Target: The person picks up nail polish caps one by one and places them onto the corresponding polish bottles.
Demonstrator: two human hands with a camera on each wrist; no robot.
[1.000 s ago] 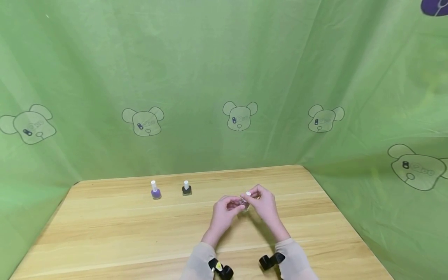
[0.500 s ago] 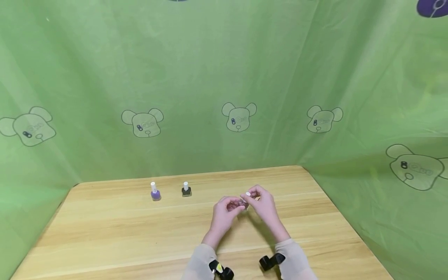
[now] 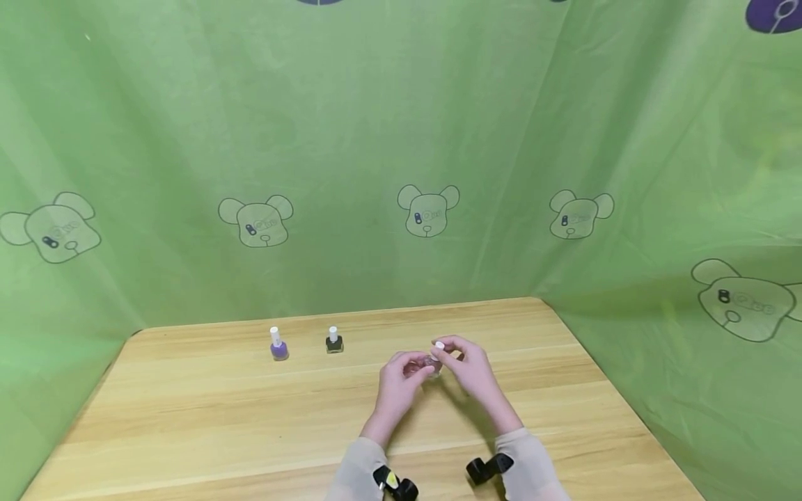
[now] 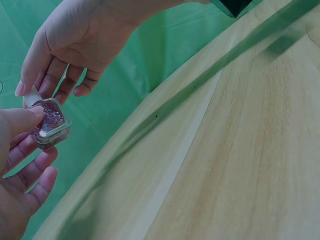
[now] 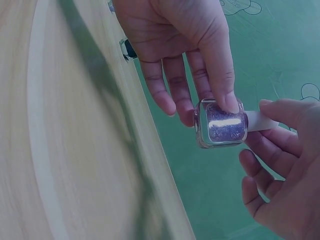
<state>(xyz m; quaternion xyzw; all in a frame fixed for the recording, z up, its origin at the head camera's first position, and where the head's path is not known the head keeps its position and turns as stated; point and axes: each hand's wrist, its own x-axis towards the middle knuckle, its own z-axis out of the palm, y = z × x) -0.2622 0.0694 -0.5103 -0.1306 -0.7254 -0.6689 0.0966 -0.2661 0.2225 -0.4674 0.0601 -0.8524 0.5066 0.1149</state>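
Observation:
A small glass nail polish bottle (image 5: 225,131) with glittery pinkish-purple polish is held between both hands over the right half of the table. My left hand (image 3: 398,386) grips its glass body, the thumb lying flat across one face in the left wrist view. On its white cap (image 5: 261,121), the thumb and fingers of my right hand (image 3: 471,369) pinch from the other side. The cap sits against the bottle's neck. In the right wrist view the bottle lies tilted sideways, and the other fingers of the right hand are loosely bent below the cap.
A purple nail polish bottle (image 3: 278,349) with a white cap stands at the back left of the wooden table (image 3: 207,417). Beside it is a black nail polish bottle (image 3: 335,343), also white-capped. A green curtain (image 3: 351,139) with bear outlines surrounds the table's back and sides.
The right hand's fingertips and the white cap have shifted slightly left, and the cap shows more upright. The left hand keeps its grip on the bottle. The two standing bottles have not moved.

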